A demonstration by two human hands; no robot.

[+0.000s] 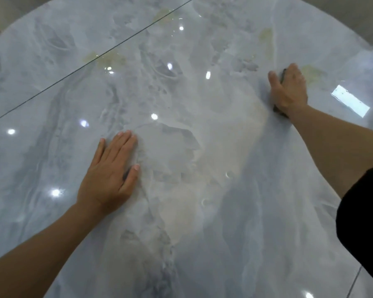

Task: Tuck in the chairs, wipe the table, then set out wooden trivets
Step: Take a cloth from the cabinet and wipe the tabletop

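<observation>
The left hand is laid flat on the table at about 8 o'clock from the middle of the view. Its four fingers are held straight and close together, the thumb is set a little apart, and nothing is held by it; only the tabletop is touched by palm and fingers. The table is seen as a glossy, rounded slab of grey-white marble pattern, and nearly the whole view is filled by it. A black sleeve is seen at 4 o'clock, and a bare forearm is stretched from it toward 2 o'clock.

There, farther off, the right hand is pressed down on a dark cloth. The cloth is mostly covered by the hand: only dark edges are shown by the wrist and between thumb and fingers. The fingers are bent over the cloth's far side, with the thumb stretched out at the left. The hand is slightly blurred.

Just beyond it, at 2 o'clock, a yellowish stain is seen on the surface. More such marks lie at 11 o'clock beside a thin dark seam, by which the tabletop is crossed diagonally.
</observation>
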